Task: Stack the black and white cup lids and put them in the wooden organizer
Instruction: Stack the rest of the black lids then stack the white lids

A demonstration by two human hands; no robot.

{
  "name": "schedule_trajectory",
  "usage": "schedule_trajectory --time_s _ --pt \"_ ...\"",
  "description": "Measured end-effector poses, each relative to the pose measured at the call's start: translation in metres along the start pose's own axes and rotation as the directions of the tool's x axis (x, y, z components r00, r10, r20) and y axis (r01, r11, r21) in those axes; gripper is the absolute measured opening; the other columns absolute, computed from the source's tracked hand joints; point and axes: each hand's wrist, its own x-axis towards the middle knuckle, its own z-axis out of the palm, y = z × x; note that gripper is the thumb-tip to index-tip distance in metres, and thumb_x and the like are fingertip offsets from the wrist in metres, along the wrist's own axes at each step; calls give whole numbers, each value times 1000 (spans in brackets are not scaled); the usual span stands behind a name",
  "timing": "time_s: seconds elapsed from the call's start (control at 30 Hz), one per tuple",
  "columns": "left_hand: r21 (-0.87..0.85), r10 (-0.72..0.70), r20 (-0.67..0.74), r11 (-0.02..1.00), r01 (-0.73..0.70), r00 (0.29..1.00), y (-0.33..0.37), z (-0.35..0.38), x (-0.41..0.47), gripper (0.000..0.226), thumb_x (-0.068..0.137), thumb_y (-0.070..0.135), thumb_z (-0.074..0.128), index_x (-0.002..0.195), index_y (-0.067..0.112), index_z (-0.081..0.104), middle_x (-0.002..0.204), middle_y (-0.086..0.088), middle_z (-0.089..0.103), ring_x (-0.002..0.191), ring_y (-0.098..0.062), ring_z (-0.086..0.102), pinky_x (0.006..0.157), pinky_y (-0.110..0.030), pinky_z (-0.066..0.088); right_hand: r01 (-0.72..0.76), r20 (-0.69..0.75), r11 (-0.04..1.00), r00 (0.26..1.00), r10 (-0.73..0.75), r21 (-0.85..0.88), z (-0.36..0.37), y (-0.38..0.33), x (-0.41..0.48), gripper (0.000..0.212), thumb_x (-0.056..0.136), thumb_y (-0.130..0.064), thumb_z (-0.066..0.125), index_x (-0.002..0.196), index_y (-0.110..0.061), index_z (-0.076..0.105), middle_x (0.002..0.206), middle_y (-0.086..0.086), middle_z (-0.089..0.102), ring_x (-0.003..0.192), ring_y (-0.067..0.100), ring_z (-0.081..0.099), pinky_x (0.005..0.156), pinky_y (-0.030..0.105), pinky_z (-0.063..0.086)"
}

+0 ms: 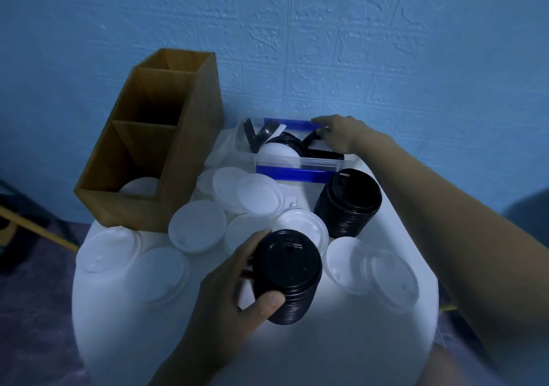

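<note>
My left hand (234, 290) grips a tall stack of black lids (286, 275) just above the white table's near half. A second stack of black lids (347, 202) stands on the table to the right of centre. My right hand (337, 134) reaches into the clear bin (315, 162) at the back, its fingers closed on a black lid (312, 137) there. More black and white lids lie in that bin. Several white lids (197, 225) lie loose across the table. The wooden organizer (184, 147) stands at the back left, with white lids (139, 186) in its nearest compartment.
The clear bin has blue handles on its front and back rims. The round white table (297, 350) stands against a blue textured wall. The organizer's two farther compartments look dark inside. A yellow bar and dark objects lie on the floor at far left.
</note>
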Motion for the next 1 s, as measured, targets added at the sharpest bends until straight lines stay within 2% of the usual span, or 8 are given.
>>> schedule_trajectory --time_s 0.1,0.2,0.3,0.4,0.6,0.73,0.87,1.0 --pt "5 6 -5 1000 -6 1000 -2 -1 1 70 82 51 67 147 42 41 136 10 64 124 -21 62 97 -51 54 8 72 999 997 -4 -50 3 -6 10 48 106 -39 39 153 -36 38 154 9 47 137 36 44 111 42 36" --pt "4 6 -9 1000 -6 1000 -3 0 1 70 81 49 68 146 44 42 135 11 65 124 -21 63 97 -51 54 23 49 997 999 -19 -70 5 -5 9 39 100 -43 53 137 -33 57 138 7 60 125 33 53 100 39 41" --pt "14 11 -15 1000 -10 1000 -3 0 1 70 82 49 68 147 41 42 136 11 64 125 -19 62 97 -51 54 14 -87 967 996 9 256 10 0 5 16 95 -38 65 100 -25 72 104 2 68 102 23 58 90 34 46" --pt "15 16 -20 1000 -16 1000 -2 0 1 70 82 50 68 147 42 42 136 11 64 124 -19 63 97 -52 53 35 -166 794 982 84 607 8 4 -1 14 91 -14 71 78 -21 68 86 5 69 83 21 62 72 31 56" --pt "-2 11 -20 1000 -11 1000 0 0 1 70 83 52 68 147 40 43 137 8 64 126 -22 61 97 -55 53 107 -143 499 989 34 860 -13 -3 -43 33 95 -2 63 126 -14 60 74 5 63 62 15 59 66 26 57" --pt "-10 -8 -20 1000 7 1000 1 0 1 74 83 67 65 148 39 43 137 8 64 127 -21 61 99 -55 52 121 -77 316 986 -149 941 -28 -20 -98 34 99 0 53 127 -15 65 88 6 67 62 13 55 62 22 51" --pt "-12 -26 -13 1000 26 1000 4 1 1 72 83 58 67 149 37 44 136 11 64 127 -18 61 101 -54 51 226 -75 373 922 -379 900 -18 -35 -175 41 101 4 48 126 -23 65 85 -6 66 63 17 46 60 24 46" --pt "-12 -37 11 999 38 999 6 0 1 73 85 52 66 151 34 42 137 9 64 126 -21 61 99 -53 52 270 -102 516 939 -330 813 20 -35 -227 40 101 4 51 125 -24 67 104 -6 73 73 10 59 66 16 46"
